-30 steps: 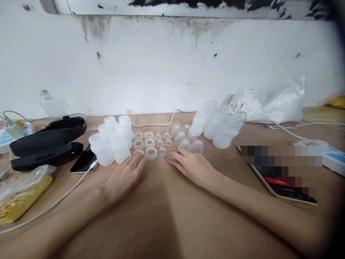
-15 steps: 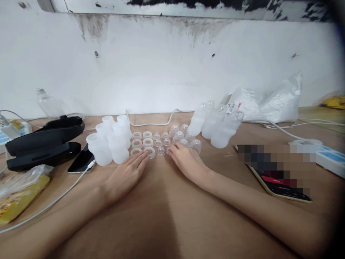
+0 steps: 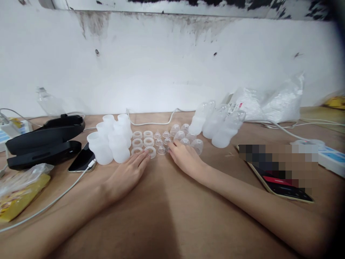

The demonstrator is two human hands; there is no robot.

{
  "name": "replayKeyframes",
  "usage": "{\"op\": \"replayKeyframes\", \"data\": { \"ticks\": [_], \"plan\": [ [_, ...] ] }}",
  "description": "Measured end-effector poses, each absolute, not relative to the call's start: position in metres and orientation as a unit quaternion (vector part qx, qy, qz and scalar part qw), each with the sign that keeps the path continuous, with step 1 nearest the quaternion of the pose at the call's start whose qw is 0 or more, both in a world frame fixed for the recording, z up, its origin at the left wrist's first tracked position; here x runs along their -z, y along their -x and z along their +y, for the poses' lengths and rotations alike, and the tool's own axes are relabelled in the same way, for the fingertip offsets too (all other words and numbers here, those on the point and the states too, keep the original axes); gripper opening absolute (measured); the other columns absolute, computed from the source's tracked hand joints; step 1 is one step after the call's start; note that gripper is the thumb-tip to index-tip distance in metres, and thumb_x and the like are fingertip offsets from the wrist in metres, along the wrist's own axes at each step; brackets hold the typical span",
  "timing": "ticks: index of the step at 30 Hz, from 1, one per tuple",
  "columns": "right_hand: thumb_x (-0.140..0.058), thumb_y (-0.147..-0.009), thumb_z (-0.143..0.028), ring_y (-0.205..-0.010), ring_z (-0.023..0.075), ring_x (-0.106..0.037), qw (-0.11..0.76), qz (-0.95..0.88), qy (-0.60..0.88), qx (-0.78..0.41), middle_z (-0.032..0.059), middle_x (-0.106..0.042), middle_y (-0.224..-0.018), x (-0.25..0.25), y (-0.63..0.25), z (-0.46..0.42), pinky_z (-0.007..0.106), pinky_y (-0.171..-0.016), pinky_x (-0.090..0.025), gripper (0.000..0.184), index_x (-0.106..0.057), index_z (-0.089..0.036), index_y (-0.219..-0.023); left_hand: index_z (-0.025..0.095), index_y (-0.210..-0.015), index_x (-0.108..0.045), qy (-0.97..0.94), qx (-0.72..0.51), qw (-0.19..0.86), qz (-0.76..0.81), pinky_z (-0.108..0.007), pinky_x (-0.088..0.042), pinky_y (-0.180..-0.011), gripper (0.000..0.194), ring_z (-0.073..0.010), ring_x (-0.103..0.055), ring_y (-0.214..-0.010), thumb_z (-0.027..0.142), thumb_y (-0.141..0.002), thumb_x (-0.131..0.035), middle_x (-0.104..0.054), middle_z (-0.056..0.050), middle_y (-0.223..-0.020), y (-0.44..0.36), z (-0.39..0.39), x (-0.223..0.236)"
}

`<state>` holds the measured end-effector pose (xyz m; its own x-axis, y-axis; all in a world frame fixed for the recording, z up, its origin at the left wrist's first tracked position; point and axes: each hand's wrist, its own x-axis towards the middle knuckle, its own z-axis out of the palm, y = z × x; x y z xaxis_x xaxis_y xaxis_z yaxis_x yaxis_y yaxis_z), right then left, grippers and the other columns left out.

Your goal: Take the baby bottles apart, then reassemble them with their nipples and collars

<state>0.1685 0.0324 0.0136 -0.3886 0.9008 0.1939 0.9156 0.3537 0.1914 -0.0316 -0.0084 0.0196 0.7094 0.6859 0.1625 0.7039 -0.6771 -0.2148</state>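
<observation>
My left hand (image 3: 130, 168) lies flat, fingers stretched out, with its fingertips over the front screw rings (image 3: 150, 152) of a baby bottle set. My right hand (image 3: 187, 159) has its fingertips closed on a clear bottle nipple (image 3: 167, 149) at the front of the nipple rows; the fingers partly hide it. More nipples (image 3: 161, 150) stand in two columns beside the rings. Clear dome caps (image 3: 197, 145) stand in rows just beyond my right hand. Frosted bottle bodies (image 3: 119, 147) without tops stand upright left of the rings. Capped bottles (image 3: 222, 135) stand at the right.
At the left are a black case (image 3: 44, 144), a phone (image 3: 82, 160) with a white cable, a bag of yellow snacks (image 3: 24, 194) and a clear bottle (image 3: 48, 101). A plastic bag (image 3: 283, 99), another phone (image 3: 291, 190) and a power strip (image 3: 332, 158) lie at the right.
My right hand has moved the nipple slightly away from me, in line with its row. My left hand has flattened and slid slightly right across the front rings.
</observation>
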Motion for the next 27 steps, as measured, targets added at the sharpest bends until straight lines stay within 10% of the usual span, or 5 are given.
{"op": "replayKeyframes", "data": {
  "ticks": [18, 23, 27],
  "plan": [
    [-0.035, -0.086, -0.037, -0.075, 0.0203, -0.055, 0.108, -0.780, 0.595, 0.163, 0.0117, -0.048, -0.106, -0.070, -0.184, 0.017, 0.027, -0.052, -0.036, 0.036, -0.042, -0.022, -0.118, 0.004, -0.117, -0.045, 0.907, 0.069, 0.149, -0.387, -0.040, -0.041, -0.094, 0.037, -0.0246, -0.042, -0.118, 0.007, -0.082, -0.035, -0.045, -0.016, -0.127, 0.032, -0.004, -0.014],
    [-0.039, -0.081, -0.051, -0.109, 0.0354, -0.038, 0.140, -0.615, 0.737, 0.244, 0.0241, -0.039, -0.119, -0.112, -0.240, 0.039, 0.036, -0.064, -0.035, 0.060, -0.038, -0.006, -0.121, 0.005, -0.113, -0.049, 0.911, 0.079, 0.177, -0.364, -0.044, -0.037, -0.097, 0.034, -0.0269, -0.040, -0.119, 0.006, -0.082, -0.037, -0.047, -0.017, -0.126, 0.033, -0.003, -0.012],
    [-0.049, -0.073, -0.052, -0.097, 0.0341, -0.049, 0.051, -0.532, 0.835, 0.129, 0.0274, -0.051, -0.106, -0.113, -0.272, 0.061, 0.036, -0.061, -0.034, 0.066, -0.044, 0.001, -0.112, 0.004, -0.112, -0.050, 0.910, 0.095, 0.179, -0.361, -0.045, -0.040, -0.094, 0.033, -0.0286, -0.041, -0.117, 0.008, -0.082, -0.038, -0.049, -0.018, -0.122, 0.033, -0.004, -0.012]
  ]
}}
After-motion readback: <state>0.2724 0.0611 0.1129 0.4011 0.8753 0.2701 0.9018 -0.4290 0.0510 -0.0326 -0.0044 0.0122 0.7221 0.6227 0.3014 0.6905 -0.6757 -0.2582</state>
